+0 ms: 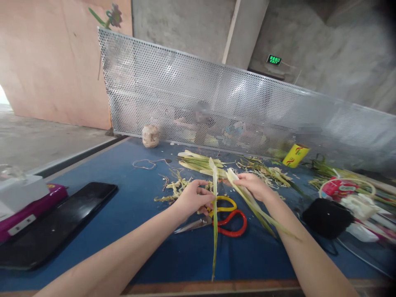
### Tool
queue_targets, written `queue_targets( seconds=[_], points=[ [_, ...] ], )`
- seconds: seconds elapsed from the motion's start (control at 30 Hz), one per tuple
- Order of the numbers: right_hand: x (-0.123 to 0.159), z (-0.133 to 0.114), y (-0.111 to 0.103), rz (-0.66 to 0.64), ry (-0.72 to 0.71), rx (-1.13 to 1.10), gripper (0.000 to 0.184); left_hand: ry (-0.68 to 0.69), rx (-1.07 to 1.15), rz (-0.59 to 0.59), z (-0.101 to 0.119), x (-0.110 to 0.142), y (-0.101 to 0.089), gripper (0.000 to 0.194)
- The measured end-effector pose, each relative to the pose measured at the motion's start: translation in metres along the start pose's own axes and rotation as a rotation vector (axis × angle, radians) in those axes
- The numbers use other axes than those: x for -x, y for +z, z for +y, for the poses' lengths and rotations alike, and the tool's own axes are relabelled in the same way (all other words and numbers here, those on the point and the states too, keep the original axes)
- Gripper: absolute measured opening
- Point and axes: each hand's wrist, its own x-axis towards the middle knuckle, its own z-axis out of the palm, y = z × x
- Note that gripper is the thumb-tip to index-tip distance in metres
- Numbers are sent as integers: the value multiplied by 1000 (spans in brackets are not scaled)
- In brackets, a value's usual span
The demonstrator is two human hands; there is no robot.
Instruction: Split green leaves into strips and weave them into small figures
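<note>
Between the fingers of my left hand point(198, 196) hangs a long narrow green leaf strip point(215, 222), pale at its top end. My right hand point(252, 185) is closed on a wider pale-green leaf point(247, 196), whose thin ends trail down beside my forearm. Under and just right of my left hand lie scissors point(232, 225) with one yellow and one red handle, blades pointing left. Beyond my hands rests a bundle of pale-green leaves point(198, 163). Braided or twisted pale pieces point(175, 187) lie left of my left hand.
A phone point(77, 214) and a purple power strip point(40, 206) lie at left. A ball-like wrapped lump point(150, 136) and a yellow roll point(296, 155) stand near the perforated metal screen point(173, 82). At right are a black pouch point(328, 218) and more leaves. A person is behind the screen.
</note>
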Motion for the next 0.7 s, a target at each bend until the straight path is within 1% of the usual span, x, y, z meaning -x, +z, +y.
queue_targets(
  seconds=[0.13, 0.2, 0.3, 0.4, 0.47, 0.5, 0.53, 0.6, 0.63, 0.7],
  points=[
    [10, -12, -1, -56, -1, -147, 13, 17, -17, 7, 2, 0, 1, 40],
    [13, -19, 1, -81, -5, -246, 16, 49, -18, 16, 2, 0, 1, 40],
    [14, -34, 2, -57, -20, -454, 17, 159, -1, 69, 4, 0, 0, 43],
    [18, -53, 7, -54, -94, -581, 16, 315, 28, 124, 9, 1, -2, 45],
    [23, -68, 15, -79, -154, -641, 14, 399, 52, 137, 12, 3, -2, 46],
    [26, -75, 22, -87, -154, -679, 12, 430, 65, 133, 13, 5, -2, 46],
    [29, -81, 30, -57, -174, -723, 10, 455, 80, 125, 14, 6, -2, 46],
    [34, -90, 48, 3, -266, -835, 11, 497, 125, 113, 15, 7, -1, 45],
    [36, -93, 56, -24, -282, -868, 12, 514, 152, 112, 15, 6, -1, 45],
    [39, -97, 71, -117, -229, -894, 5, 542, 201, 129, 15, 5, -2, 44]
  ],
)
